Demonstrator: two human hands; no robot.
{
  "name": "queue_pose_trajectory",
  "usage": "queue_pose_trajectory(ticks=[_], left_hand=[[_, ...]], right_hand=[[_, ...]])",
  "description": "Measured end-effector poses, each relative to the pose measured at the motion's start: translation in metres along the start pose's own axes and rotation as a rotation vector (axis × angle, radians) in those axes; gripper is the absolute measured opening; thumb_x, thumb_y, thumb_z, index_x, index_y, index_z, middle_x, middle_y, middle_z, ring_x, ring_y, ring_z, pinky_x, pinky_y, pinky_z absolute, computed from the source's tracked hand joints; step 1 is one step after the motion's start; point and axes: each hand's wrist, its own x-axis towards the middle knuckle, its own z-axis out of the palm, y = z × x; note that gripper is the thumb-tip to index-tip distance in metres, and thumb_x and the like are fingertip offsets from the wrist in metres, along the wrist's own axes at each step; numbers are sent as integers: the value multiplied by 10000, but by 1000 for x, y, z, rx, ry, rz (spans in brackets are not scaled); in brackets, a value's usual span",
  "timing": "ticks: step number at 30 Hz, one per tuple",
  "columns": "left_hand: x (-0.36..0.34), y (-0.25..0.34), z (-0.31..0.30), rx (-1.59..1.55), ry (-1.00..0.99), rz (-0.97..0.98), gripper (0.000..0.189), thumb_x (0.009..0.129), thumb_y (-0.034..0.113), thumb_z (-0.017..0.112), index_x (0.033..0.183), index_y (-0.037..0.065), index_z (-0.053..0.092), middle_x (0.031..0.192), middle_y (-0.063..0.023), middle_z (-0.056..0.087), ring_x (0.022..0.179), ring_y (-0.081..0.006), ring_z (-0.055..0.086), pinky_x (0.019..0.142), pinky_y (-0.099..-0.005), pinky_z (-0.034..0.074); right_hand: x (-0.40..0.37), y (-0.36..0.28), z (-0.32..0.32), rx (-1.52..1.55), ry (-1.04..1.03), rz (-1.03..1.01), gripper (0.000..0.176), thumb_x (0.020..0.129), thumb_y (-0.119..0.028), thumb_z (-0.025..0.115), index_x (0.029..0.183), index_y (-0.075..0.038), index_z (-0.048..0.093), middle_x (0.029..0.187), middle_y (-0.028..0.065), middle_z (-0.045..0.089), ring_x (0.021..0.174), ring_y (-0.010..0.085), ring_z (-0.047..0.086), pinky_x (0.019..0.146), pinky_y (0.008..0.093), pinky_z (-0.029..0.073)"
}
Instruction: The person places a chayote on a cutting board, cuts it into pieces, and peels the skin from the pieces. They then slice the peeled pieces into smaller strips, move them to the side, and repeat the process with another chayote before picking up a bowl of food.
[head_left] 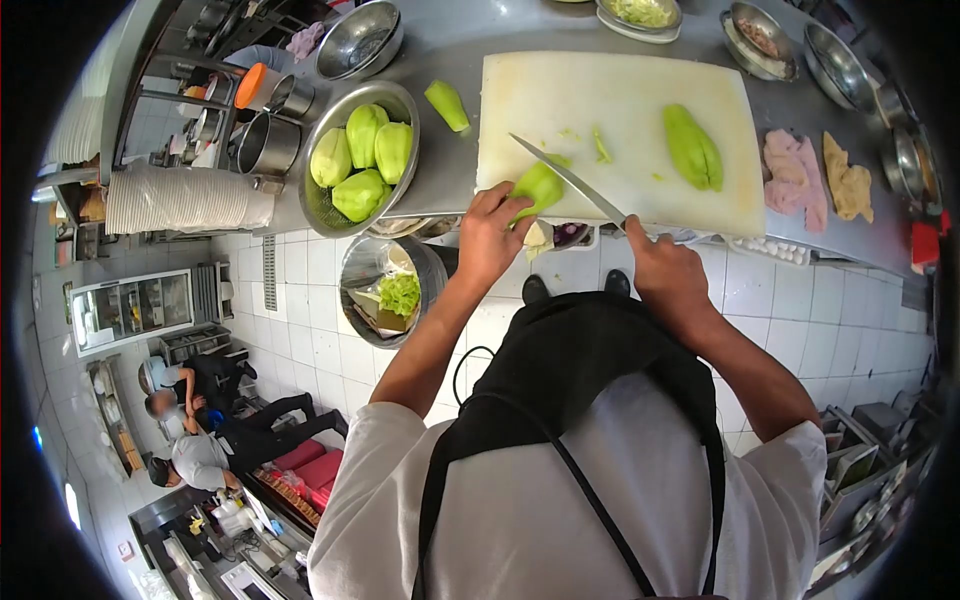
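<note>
My left hand (pixel 490 232) is closed around a light green chayote (pixel 540 187) at the near left edge of the white cutting board (pixel 600 80). In my right hand (pixel 668 275) is a kitchen knife (pixel 575 182), its blade slanting up and left across the chayote. Small green trimmings (pixel 601 146) lie on the board just beyond the blade. Toward the board's right side rests another chayote (pixel 692 148). A further chayote piece (pixel 447 106) sits on the steel counter, left of the board.
A perforated steel bowl (pixel 322 206) with several chayotes stands at the counter's left edge. Below it is a waste bin (pixel 432 268) with green leaves inside. Cloths (pixel 795 180) and metal bowls (pixel 838 66) line the right side. Two people (pixel 200 460) are at the lower left.
</note>
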Motion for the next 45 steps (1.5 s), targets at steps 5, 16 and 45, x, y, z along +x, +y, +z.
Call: queue_pose_trajectory(ticks=[5,16,45], left_hand=[[-3,0,1,-10,6,6,327,676,12,844,980,57,732,1129,-165,680,962,-356,664,831,-420,549],[20,-27,1,3,31,-141,324,693,36,827,999,52,721,1154,-164,656,978,-362,648,854,-446,537],[94,42,84,-309,223,-420,354,773,18,747,1122,-24,700,991,-176,655,825,-280,638,785,-373,529]], right_hand=[[11,8,12,-4,-24,13,406,872,-60,498,1269,19,529,739,253,654,682,403,684,612,501,549],[23,13,-5,151,-65,167,322,857,-47,528,1177,-37,558,822,298,672,792,477,671,736,578,526],[-9,46,-3,1300,-499,440,297,977,-234,560,1218,-64,531,680,73,549,481,128,520,410,274,430]])
